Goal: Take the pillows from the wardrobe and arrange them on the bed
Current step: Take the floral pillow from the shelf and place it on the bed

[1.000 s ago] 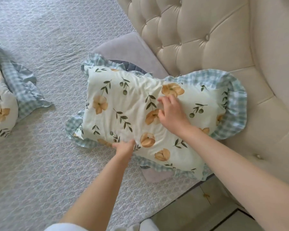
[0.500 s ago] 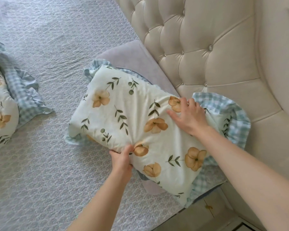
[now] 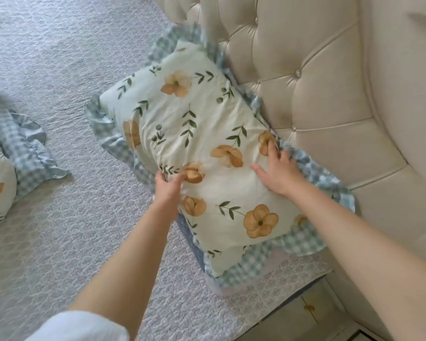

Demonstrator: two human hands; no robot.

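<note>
A cream pillow [image 3: 197, 143] with orange flowers, green leaves and a blue checked frill lies slanted on the bed [image 3: 59, 217], its long side against the padded headboard [image 3: 317, 94]. My left hand [image 3: 169, 187] pinches the pillow's near-left edge. Resting on its right half is my right hand [image 3: 279, 172], fingers curled into the cover next to the frill. A second pillow [image 3: 0, 183] of the same print lies at the far left, cut off by the frame edge. A grey cushion under the first pillow is almost fully hidden.
The bed has a pale grey textured cover reaching far left and back. The beige tufted headboard curves along the right side. The bed's corner ends at the lower right, with light flooring [image 3: 305, 321] below it.
The pillow has turned with its far end swinging up toward the headboard, now covering the grey cushion. Both hands moved with it; the right hand slid toward the right frill.
</note>
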